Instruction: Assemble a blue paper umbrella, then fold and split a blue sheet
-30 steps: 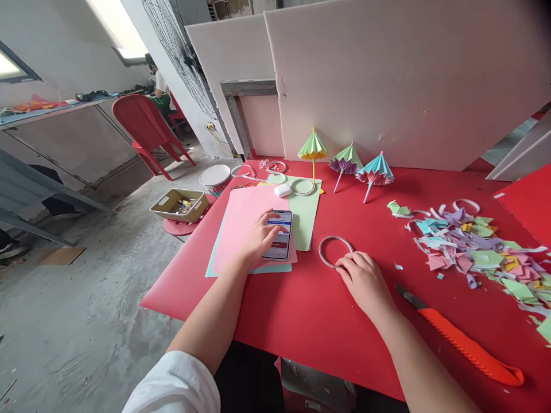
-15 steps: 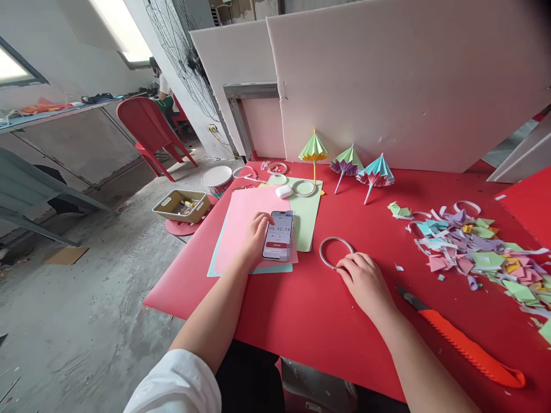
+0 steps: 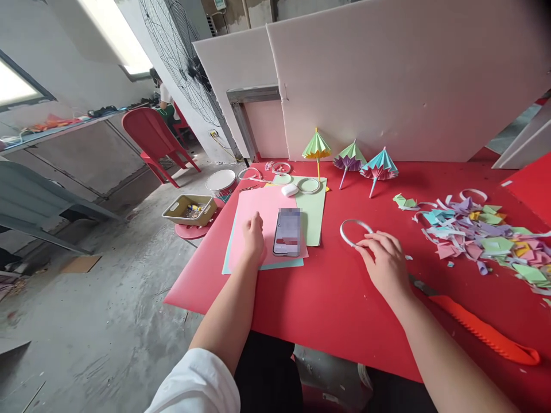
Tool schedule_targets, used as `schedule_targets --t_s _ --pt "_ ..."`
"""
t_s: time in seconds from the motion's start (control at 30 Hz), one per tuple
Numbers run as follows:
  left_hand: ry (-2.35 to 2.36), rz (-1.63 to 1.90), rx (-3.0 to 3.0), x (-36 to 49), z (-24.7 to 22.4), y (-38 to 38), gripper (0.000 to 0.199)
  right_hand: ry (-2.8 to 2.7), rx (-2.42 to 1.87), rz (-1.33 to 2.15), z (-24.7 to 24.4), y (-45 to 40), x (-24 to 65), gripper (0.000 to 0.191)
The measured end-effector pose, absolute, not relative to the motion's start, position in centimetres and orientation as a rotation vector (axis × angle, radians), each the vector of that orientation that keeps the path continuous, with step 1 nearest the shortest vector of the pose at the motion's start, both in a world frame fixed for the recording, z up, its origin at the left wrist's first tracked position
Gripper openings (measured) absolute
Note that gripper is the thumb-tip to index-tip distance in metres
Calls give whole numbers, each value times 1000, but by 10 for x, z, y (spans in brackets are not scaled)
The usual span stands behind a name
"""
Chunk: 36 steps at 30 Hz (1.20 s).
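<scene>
Above the pink paper (image 3: 266,201), just left of the phone (image 3: 287,232), my left hand (image 3: 253,234) is curled with its fingers drawn in; nothing shows in it. The phone lies screen up on the sheets. My right hand (image 3: 384,258) pinches the near right edge of a thin roll of tape (image 3: 343,233), white and ring-shaped, which is tilted over the red table (image 3: 327,298). Beyond the phone are a white earbud case (image 3: 290,190) and another ring-shaped roll (image 3: 319,186), resting on the paper.
Folded paper umbrellas, one green and yellow (image 3: 316,147), stand along the white board (image 3: 387,74). Coloured paper scraps (image 3: 486,238) cover the right side. An orange-handled cutter (image 3: 482,330) lies near my right forearm. A bin of small items (image 3: 189,210) sits left on a stool.
My left hand has drawn back from the phone screen and curled up. My right hand has lifted and tilted the roll of tape. The phone's timer display has changed. The view has shifted slightly.
</scene>
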<state>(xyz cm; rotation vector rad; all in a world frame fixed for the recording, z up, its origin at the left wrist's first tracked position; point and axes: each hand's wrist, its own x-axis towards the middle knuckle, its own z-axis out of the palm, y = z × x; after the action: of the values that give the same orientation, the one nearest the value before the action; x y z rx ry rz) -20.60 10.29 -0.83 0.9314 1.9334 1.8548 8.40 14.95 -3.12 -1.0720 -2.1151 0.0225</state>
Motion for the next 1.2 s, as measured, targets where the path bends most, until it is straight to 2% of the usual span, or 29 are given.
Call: schedule_targets --t_s 0.5,0.9,1.2 --pt "1644 1825 904 -207 -7 101 42 -2184 -1057 -85 -47 162 91 10" --pt "1763 1712 992 -203 -3 96 43 -2180 -1012 -101 -51 165 94 13" --pt "1823 1693 1018 -205 -7 98 44 -2062 -964 -83 -33 157 87 5"
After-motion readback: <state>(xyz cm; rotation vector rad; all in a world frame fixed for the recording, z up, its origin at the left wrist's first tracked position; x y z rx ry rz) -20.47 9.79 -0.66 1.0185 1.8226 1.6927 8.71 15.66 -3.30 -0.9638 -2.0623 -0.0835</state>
